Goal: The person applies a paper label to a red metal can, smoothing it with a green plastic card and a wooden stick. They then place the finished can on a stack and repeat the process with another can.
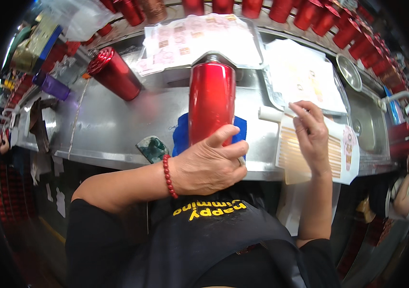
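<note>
My left hand (pixel 210 162), with a red bead bracelet at the wrist, is wrapped over the near end of a glossy red metal canister (pixel 211 97). This canister lies on a blue cloth (pixel 181 133), its far end against a metal support (pixel 213 57). Above a white backing sheet (pixel 352 169) with rows of gold strips, my right hand (pixel 312 133) is raised, fingers bent. Something pale shows at its fingertip; whether it holds a small piece is unclear. Rolled white paper (pixel 270 113) lies at the sheet's far left corner.
Another red canister (pixel 116 73) stands at left on the steel counter (pixel 100 126). Trays with printed sticker sheets (pixel 204 39) and white sheets (pixel 301 72) lie ahead. A green patterned pad (pixel 152 148) is by my left wrist. At right is a sink (pixel 368 126); several red canisters line the back.
</note>
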`<action>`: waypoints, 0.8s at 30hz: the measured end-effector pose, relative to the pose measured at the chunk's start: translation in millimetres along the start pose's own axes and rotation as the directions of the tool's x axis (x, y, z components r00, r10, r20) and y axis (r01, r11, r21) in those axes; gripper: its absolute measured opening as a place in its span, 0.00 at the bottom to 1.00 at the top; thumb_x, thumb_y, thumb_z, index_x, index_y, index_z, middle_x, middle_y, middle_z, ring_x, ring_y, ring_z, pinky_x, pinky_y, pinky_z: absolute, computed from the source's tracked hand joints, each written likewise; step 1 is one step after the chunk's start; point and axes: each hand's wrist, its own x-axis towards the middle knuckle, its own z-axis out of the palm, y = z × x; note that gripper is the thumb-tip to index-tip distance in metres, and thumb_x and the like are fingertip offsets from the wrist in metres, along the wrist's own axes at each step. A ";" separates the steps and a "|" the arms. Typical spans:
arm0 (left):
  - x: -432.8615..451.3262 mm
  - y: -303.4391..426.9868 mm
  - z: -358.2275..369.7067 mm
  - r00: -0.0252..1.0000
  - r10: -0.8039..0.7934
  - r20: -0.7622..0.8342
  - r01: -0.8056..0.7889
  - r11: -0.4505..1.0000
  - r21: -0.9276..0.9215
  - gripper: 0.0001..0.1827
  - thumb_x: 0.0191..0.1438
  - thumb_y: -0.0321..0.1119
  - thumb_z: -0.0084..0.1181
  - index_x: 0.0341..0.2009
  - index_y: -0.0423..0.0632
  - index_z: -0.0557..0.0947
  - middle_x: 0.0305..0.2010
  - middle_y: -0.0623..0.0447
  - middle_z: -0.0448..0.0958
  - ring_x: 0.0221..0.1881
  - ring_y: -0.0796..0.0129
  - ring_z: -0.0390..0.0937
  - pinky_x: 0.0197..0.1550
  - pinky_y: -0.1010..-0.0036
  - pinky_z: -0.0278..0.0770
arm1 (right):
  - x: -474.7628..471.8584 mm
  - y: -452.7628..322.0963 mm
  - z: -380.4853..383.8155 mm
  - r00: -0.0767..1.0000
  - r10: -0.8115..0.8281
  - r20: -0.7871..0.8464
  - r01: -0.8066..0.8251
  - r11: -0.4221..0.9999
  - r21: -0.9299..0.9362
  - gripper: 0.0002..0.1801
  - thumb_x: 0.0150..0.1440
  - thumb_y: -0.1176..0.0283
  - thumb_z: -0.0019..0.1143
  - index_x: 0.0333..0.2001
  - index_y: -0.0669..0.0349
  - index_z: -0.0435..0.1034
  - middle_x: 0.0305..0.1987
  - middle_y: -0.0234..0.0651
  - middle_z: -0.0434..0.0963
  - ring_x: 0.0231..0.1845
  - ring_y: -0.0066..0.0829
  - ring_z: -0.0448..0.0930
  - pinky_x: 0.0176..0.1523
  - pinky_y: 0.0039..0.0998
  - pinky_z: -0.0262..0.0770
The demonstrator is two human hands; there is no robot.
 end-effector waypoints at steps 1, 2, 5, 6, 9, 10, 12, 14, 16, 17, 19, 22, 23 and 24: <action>-0.2 -0.7 -4.1 1.000 -0.008 0.000 0.008 1.000 -0.022 0.05 0.55 0.38 0.53 0.35 0.55 0.78 0.24 0.64 0.75 0.55 0.69 0.70 0.71 0.50 0.46 | 19.5 7.9 -0.6 1.000 -0.024 0.019 0.025 1.000 -0.011 0.18 0.56 0.84 0.56 0.51 0.63 0.79 0.49 0.43 0.77 0.53 0.41 0.77 0.55 0.35 0.73; -4.5 1.8 0.1 0.985 -0.093 -0.148 0.076 0.990 -0.119 0.03 0.54 0.37 0.54 0.31 0.55 0.77 0.23 0.64 0.74 0.54 0.70 0.71 0.71 0.51 0.47 | 42.0 15.0 3.5 0.996 -0.076 0.052 0.079 0.996 -0.048 0.17 0.56 0.84 0.56 0.50 0.63 0.79 0.48 0.42 0.77 0.53 0.42 0.76 0.55 0.35 0.73; -25.2 3.3 10.3 0.815 -0.399 -0.419 0.218 0.882 -0.417 0.10 0.51 0.34 0.62 0.39 0.55 0.85 0.31 0.64 0.81 0.49 0.68 0.75 0.68 0.53 0.51 | 117.2 54.1 31.5 0.969 -0.225 0.102 0.240 0.954 -0.177 0.15 0.58 0.81 0.54 0.48 0.61 0.80 0.48 0.42 0.78 0.51 0.44 0.75 0.57 0.38 0.71; -35.7 3.6 12.6 0.765 -0.491 -0.416 0.276 0.834 -0.478 0.13 0.49 0.33 0.64 0.42 0.56 0.86 0.35 0.63 0.83 0.49 0.68 0.75 0.67 0.55 0.52 | 143.0 64.6 42.8 0.964 -0.229 0.133 0.254 0.939 -0.230 0.15 0.58 0.82 0.54 0.46 0.60 0.81 0.47 0.43 0.78 0.52 0.45 0.74 0.57 0.38 0.72; -67.0 13.6 22.8 0.583 -0.713 -0.389 0.443 0.680 -0.584 0.20 0.46 0.28 0.68 0.47 0.55 0.87 0.45 0.58 0.85 0.48 0.64 0.74 0.62 0.58 0.59 | 216.8 97.9 81.1 0.948 -0.206 0.242 0.283 0.895 -0.345 0.16 0.58 0.80 0.54 0.48 0.57 0.82 0.49 0.44 0.78 0.53 0.47 0.74 0.59 0.40 0.72; -73.8 15.4 26.8 0.528 -0.763 -0.374 0.453 0.625 -0.636 0.18 0.47 0.28 0.68 0.46 0.53 0.87 0.44 0.57 0.85 0.47 0.63 0.74 0.60 0.58 0.61 | 240.7 101.2 94.4 0.949 -0.186 0.256 0.273 0.891 -0.362 0.16 0.59 0.77 0.55 0.50 0.55 0.81 0.51 0.44 0.78 0.54 0.47 0.74 0.61 0.41 0.71; -80.4 15.2 36.0 0.434 -0.840 -0.324 0.451 0.514 -0.730 0.15 0.50 0.28 0.66 0.45 0.51 0.87 0.44 0.55 0.85 0.47 0.60 0.74 0.58 0.60 0.65 | 284.6 104.6 124.4 0.954 -0.125 0.271 0.232 0.881 -0.412 0.19 0.60 0.70 0.58 0.56 0.53 0.78 0.55 0.45 0.76 0.57 0.49 0.73 0.63 0.42 0.71; -82.4 13.5 44.3 0.364 -0.894 -0.260 0.430 0.409 -0.804 0.13 0.52 0.28 0.65 0.44 0.50 0.87 0.44 0.54 0.85 0.46 0.58 0.74 0.56 0.61 0.67 | 322.9 101.4 153.6 0.958 0.002 0.288 0.149 0.854 -0.499 0.25 0.60 0.57 0.60 0.60 0.53 0.74 0.61 0.47 0.73 0.61 0.52 0.72 0.65 0.45 0.70; -86.1 8.6 52.0 0.402 -0.878 -0.258 0.454 0.436 -0.777 0.12 0.52 0.28 0.64 0.43 0.49 0.87 0.43 0.54 0.85 0.46 0.57 0.73 0.53 0.62 0.71 | 353.6 102.8 171.8 0.933 0.137 0.332 0.100 0.789 -0.607 0.31 0.55 0.47 0.64 0.55 0.55 0.77 0.63 0.50 0.72 0.62 0.53 0.72 0.66 0.46 0.70; -87.4 5.8 53.9 0.429 -0.863 -0.268 0.459 0.463 -0.758 0.12 0.52 0.28 0.64 0.43 0.50 0.87 0.42 0.54 0.85 0.45 0.57 0.73 0.53 0.62 0.71 | 366.1 105.0 173.5 0.901 0.217 0.375 0.093 0.748 -0.658 0.33 0.53 0.43 0.65 0.53 0.57 0.78 0.64 0.50 0.71 0.62 0.53 0.72 0.66 0.46 0.69; -87.0 3.1 57.5 0.425 -0.868 -0.257 0.435 0.444 -0.783 0.11 0.53 0.27 0.64 0.43 0.48 0.87 0.39 0.53 0.84 0.45 0.57 0.73 0.52 0.63 0.72 | 381.5 112.0 176.0 0.886 0.168 0.432 0.123 0.813 -0.569 0.35 0.51 0.41 0.66 0.52 0.59 0.79 0.63 0.51 0.72 0.62 0.54 0.71 0.65 0.45 0.70; -89.8 -2.3 65.6 0.466 -0.848 -0.252 0.400 0.456 -0.795 0.10 0.55 0.26 0.62 0.42 0.45 0.87 0.39 0.51 0.83 0.45 0.56 0.73 0.50 0.64 0.74 | 388.3 109.5 195.5 0.890 0.101 0.444 0.159 0.846 -0.510 0.37 0.50 0.41 0.67 0.50 0.61 0.79 0.62 0.51 0.73 0.62 0.54 0.71 0.64 0.44 0.70; -88.2 -4.0 67.6 0.452 -0.854 -0.258 0.397 0.451 -0.799 0.10 0.54 0.26 0.63 0.42 0.46 0.87 0.37 0.53 0.83 0.45 0.56 0.73 0.50 0.64 0.73 | 388.2 106.5 203.3 0.896 0.079 0.437 0.170 0.848 -0.503 0.36 0.49 0.41 0.67 0.50 0.61 0.79 0.61 0.51 0.74 0.62 0.53 0.71 0.63 0.43 0.70; -86.5 -6.0 68.5 0.444 -0.857 -0.262 0.391 0.448 -0.804 0.11 0.52 0.27 0.64 0.42 0.47 0.87 0.34 0.54 0.83 0.44 0.57 0.74 0.50 0.64 0.73 | 391.5 108.8 209.6 0.908 0.074 0.412 0.173 0.831 -0.529 0.35 0.49 0.41 0.68 0.48 0.60 0.80 0.59 0.51 0.75 0.61 0.53 0.71 0.62 0.43 0.70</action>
